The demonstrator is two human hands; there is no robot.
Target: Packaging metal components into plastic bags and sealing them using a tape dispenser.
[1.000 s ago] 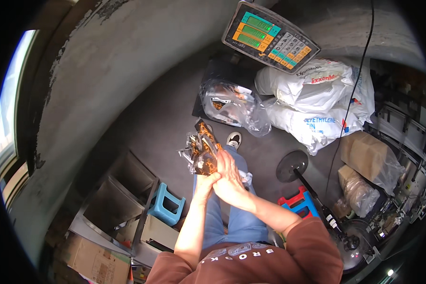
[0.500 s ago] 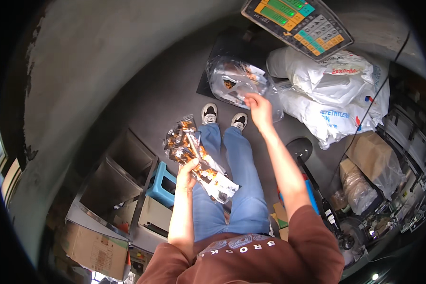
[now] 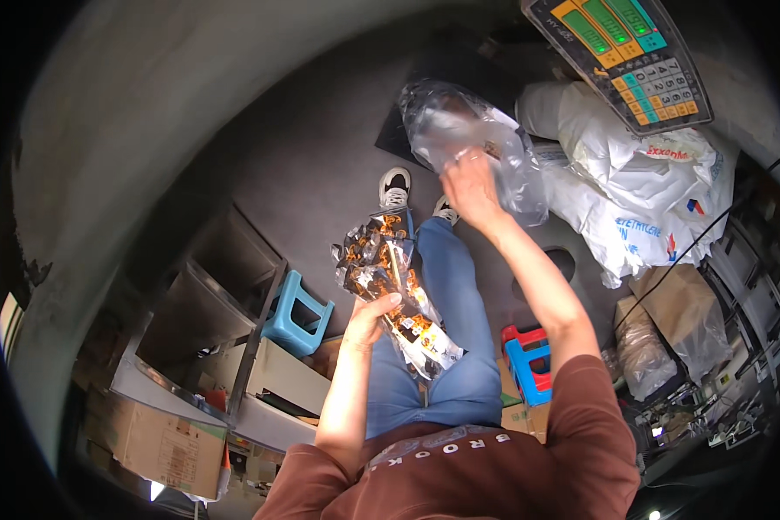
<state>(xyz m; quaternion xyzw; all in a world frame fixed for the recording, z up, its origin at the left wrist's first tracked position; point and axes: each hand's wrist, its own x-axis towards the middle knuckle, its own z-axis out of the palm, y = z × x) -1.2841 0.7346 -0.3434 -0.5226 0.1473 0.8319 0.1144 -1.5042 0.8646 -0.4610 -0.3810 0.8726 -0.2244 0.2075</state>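
My left hand (image 3: 374, 317) is closed around a bunch of crinkled, shiny plastic pouches (image 3: 414, 328), printed in black, orange and white. They hang over my lap, tilted, with the thumb lying across them. Ahead and to the right, my right hand (image 3: 471, 187) reaches to the near side of a large clear plastic bag (image 3: 520, 178). Blur and the film hide its fingertips, so its grip does not show. The bag lies on a black flat platform (image 3: 393, 139), with some dark and orange printed pieces visible through it.
A scale display with keypad (image 3: 620, 65) stands at the far right, above stacked white sacks (image 3: 615, 186). Blue (image 3: 297, 314) and blue-and-red stools (image 3: 529, 368) flank my legs. A metal cabinet (image 3: 225, 260) and cardboard box (image 3: 160, 446) are on the left, paper-wrapped bundles (image 3: 680, 316) on the right.
My right hand has moved further in against the clear bag, and the bag's film has shifted up over its contents. The left hand keeps hold of the pouches. The whole view has turned slightly.
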